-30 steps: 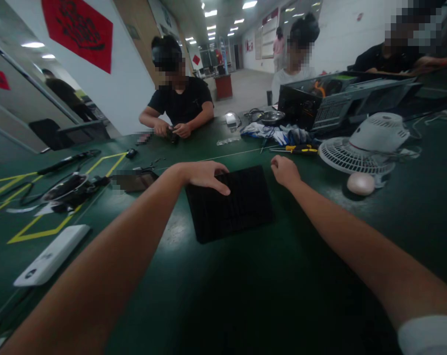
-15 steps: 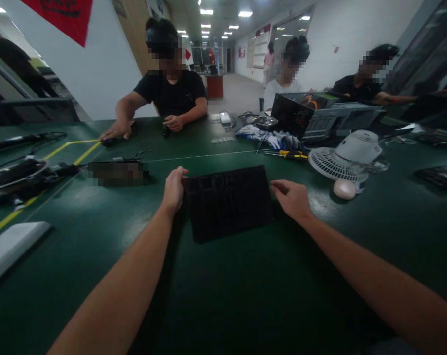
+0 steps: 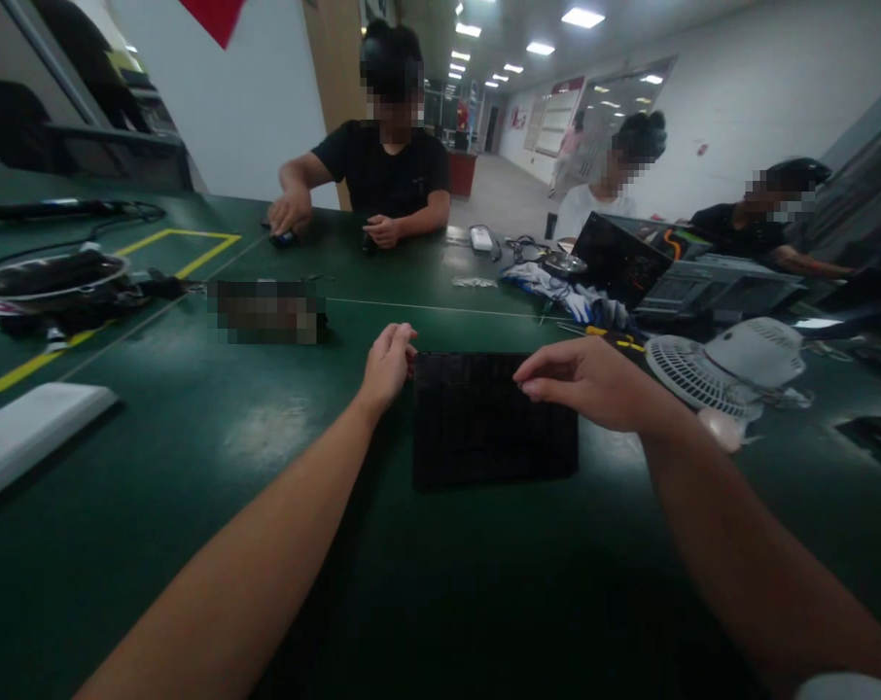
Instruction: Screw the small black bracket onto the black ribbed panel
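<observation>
A dark, flat, rectangular panel [image 3: 484, 428], like a tablet or a screen, is in front of me, with faint marks on its black face. At its upper left edge is my left hand [image 3: 392, 367], its fingers curled around the edge. My right hand [image 3: 586, 381] is over the panel's upper right part, thumb and fingers brought together in a pinch. Whatever may be between those fingertips is too small to make out. Beneath it all lies the green tabletop [image 3: 440, 583].
A white fan [image 3: 724, 365] and a round pale object [image 3: 719, 428] lie to the right. Behind are gloves [image 3: 572, 297], a screwdriver [image 3: 616, 340] and an open computer case [image 3: 732, 287]. A white box [image 3: 36, 437] and cables [image 3: 68, 282] are left. Several people sit opposite.
My right hand has moved from beside the panel's right edge to over its upper right part. The panel now appears straighter. The camera view has turned to the left.
</observation>
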`<state>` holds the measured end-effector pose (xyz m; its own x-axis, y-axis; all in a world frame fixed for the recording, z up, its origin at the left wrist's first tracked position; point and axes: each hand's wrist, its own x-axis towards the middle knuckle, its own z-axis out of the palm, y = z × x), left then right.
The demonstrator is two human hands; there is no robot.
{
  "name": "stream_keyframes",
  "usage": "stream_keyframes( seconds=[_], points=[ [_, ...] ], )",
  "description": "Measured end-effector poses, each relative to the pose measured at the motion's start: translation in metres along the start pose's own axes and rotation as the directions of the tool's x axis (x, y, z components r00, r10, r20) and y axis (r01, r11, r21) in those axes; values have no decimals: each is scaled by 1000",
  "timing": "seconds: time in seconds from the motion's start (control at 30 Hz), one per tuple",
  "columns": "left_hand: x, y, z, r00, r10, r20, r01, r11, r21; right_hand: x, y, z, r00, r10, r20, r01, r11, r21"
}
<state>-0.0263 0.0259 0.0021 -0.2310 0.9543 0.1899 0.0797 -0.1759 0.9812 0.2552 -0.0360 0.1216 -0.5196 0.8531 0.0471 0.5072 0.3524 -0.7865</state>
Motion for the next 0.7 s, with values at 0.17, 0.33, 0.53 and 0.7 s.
stream_keyframes(
  seconds=[0.17,0.33,0.53,0.7],
  points=[
    [-2,-1,0,1000,20,20,-21,1000,4,14,17,8,994,49,94,-52,998,37],
    [-3,1,0,999,28,33,-28,1000,10,17,17,10,989,85,124,-92,995,47],
    [-4,0,-2,999,18,34,-18,1000,20,19,15,9,991,77,113,-83,996,46],
    [-1,-5,-4,999,16,39,-17,1000,26,19,16,13,992,75,99,-79,996,31]
  ],
)
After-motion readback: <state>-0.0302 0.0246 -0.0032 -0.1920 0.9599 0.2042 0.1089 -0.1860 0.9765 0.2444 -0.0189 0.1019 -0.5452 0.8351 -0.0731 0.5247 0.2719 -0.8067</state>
